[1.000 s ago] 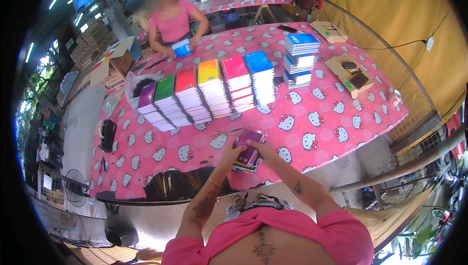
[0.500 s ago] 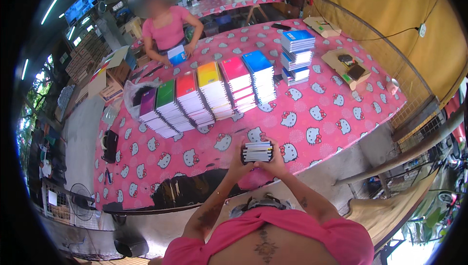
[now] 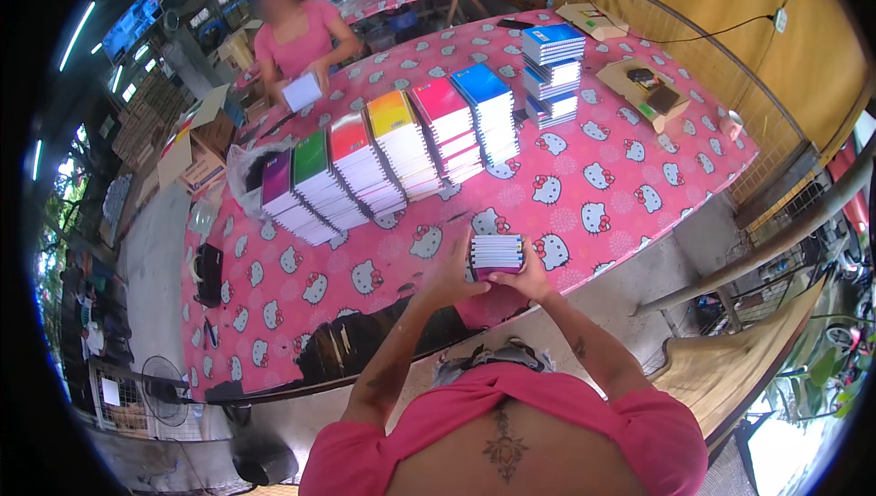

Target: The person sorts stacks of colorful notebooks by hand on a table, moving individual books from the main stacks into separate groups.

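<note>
Bundle of notebooks [image 3: 496,256] sits between our two hands, on our side of the row of notebook stacks [image 3: 392,114], nearest its blue end. Our left hand [image 3: 452,277] and right hand [image 3: 529,277] press it from either side, thumbs toward us, most of the fingers hidden by the notebooks. White page edges face up and a purple cover shows toward us — the other covers we cannot make out, nor whether the underside touches the pink patterned tablecloth [image 3: 566,250].

Along the row we read the top covers as purple, green, red, yellow, pink and blue; those lower down are mostly lost among the pages. Right of the row stands a separate blue-topped pile [image 3: 553,72], and farther right a piece of cardboard [image 3: 617,81] bears dark items too small for us to identify. A clear plastic bag [image 3: 239,172] lies at the row's left end, partly hidden. Beyond the row a co-worker [image 3: 297,40] holds a pale-sided notebook [image 3: 302,92] — the grip is hard to see.
</note>
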Demonstrator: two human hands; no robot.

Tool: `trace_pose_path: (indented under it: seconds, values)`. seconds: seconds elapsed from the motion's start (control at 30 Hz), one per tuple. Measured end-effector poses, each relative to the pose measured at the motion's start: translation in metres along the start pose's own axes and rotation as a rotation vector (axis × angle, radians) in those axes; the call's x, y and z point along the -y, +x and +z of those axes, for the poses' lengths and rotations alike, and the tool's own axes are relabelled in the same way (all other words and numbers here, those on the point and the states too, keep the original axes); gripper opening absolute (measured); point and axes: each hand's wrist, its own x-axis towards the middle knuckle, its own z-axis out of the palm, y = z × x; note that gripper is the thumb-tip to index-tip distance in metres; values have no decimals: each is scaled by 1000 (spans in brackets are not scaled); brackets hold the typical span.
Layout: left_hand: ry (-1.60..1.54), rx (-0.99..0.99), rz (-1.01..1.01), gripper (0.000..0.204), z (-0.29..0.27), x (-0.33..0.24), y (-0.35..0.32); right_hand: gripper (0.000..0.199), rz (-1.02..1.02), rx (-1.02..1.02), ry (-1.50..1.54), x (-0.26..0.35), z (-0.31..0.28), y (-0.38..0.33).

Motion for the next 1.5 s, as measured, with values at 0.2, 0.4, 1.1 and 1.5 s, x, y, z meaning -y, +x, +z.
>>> trace_pose_path:
  seconds: [0.2, 0.4, 1.1, 1.5]
  values:
    - [663, -184, 421, 108, 19, -37, -5, 77, -16, 25, -69, 8, 8, 0]
    - [682, 57, 302, 89, -17, -42, 32, 69, -83, 68, 41, -14, -4, 3]
    - [271, -799, 454, 57, -97, -143, 164, 56, 135, -215, 686, 150, -195, 218]
    - [272, -480, 240, 40, -38, -76, 97, 40, 119, -802, 955, 169, -186, 419]
